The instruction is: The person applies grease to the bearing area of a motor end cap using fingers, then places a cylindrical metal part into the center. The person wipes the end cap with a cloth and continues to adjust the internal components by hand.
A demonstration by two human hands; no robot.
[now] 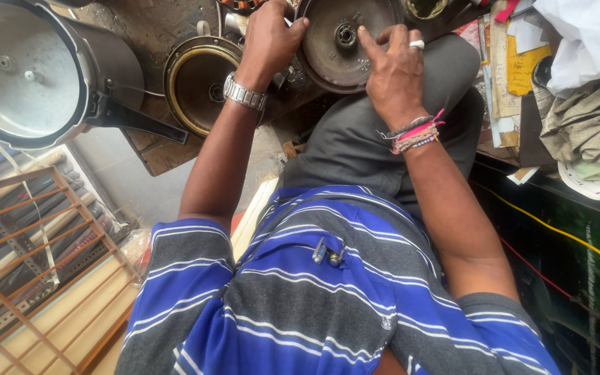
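Round metal motor cover (338, 48), top centre: left hand (269, 38) clamped on rim, right hand (394, 69) fingers spread flat. Step: steadying for inspection; next calls for firm rotation.

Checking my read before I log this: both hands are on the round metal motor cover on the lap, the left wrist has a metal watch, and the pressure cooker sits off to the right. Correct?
Not quite. In the head view the pressure cooker sits to the left, not the right. The rest holds: the left hand with the metal watch and the right hand are both on the round metal motor cover.
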